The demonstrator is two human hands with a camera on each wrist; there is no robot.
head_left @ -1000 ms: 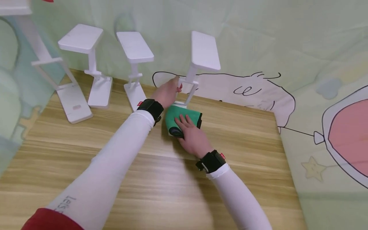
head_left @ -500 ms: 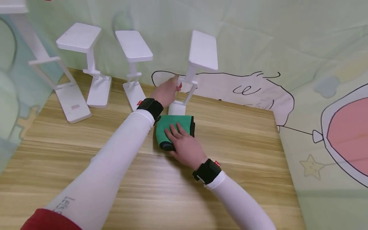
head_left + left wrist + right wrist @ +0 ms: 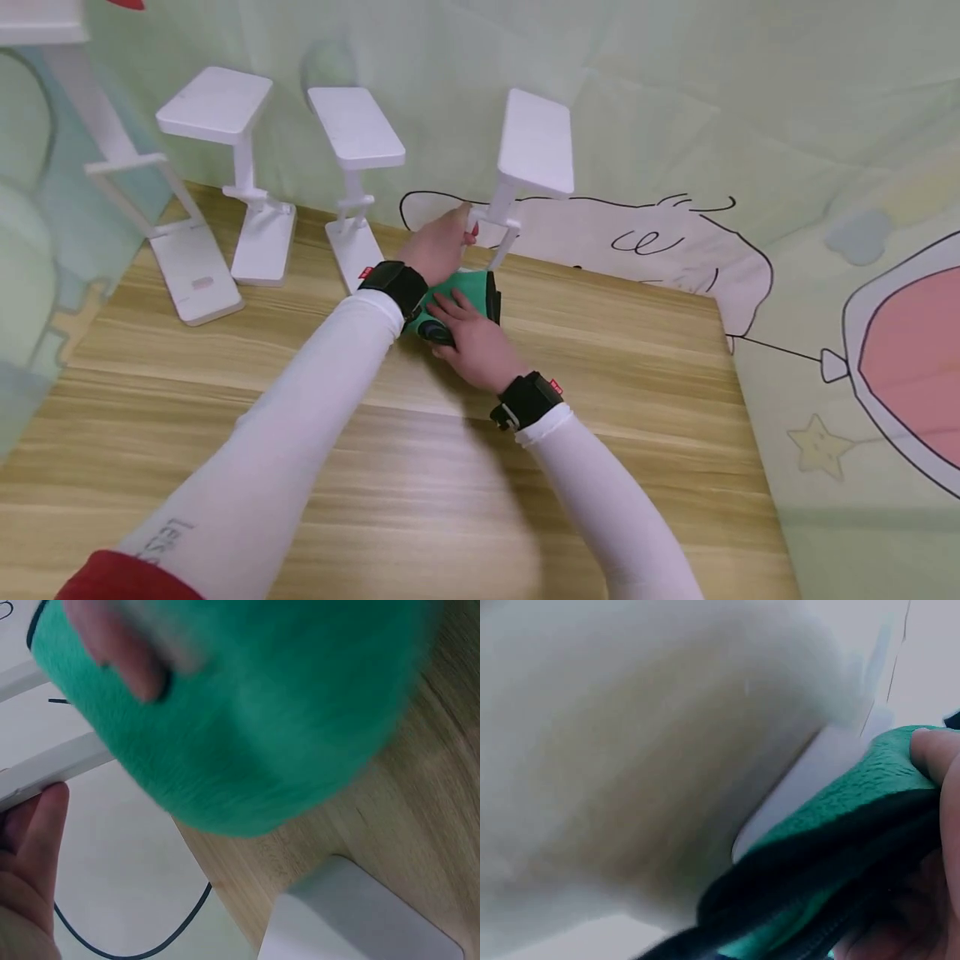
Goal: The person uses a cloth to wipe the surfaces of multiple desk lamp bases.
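A white folding desk lamp (image 3: 536, 142) stands toward the back of the wooden table. My left hand (image 3: 438, 250) grips its upright arm, with the thumb and fingers around the white bar (image 3: 60, 765) in the left wrist view. Over the lamp's base lies a folded green cloth (image 3: 477, 287) with black edging, covering most of that base. My right hand (image 3: 483, 343) holds the cloth, fingers spread on top and thumb by the folded edge. In the right wrist view, the cloth's layered folds (image 3: 817, 832) show beside a white surface of the lamp.
More white desk lamps stand in a row to the left: one lamp (image 3: 356, 125) close by, another lamp (image 3: 217, 104) farther left and a taller lamp (image 3: 112, 133) at the far left. A printed fabric backdrop (image 3: 675, 125) rises behind the wooden table (image 3: 637, 433).
My right hand first slid the cloth toward me and left, baring part of the lamp's base, then moved it back toward the lamp's arm. My left hand kept its grip on the lamp.
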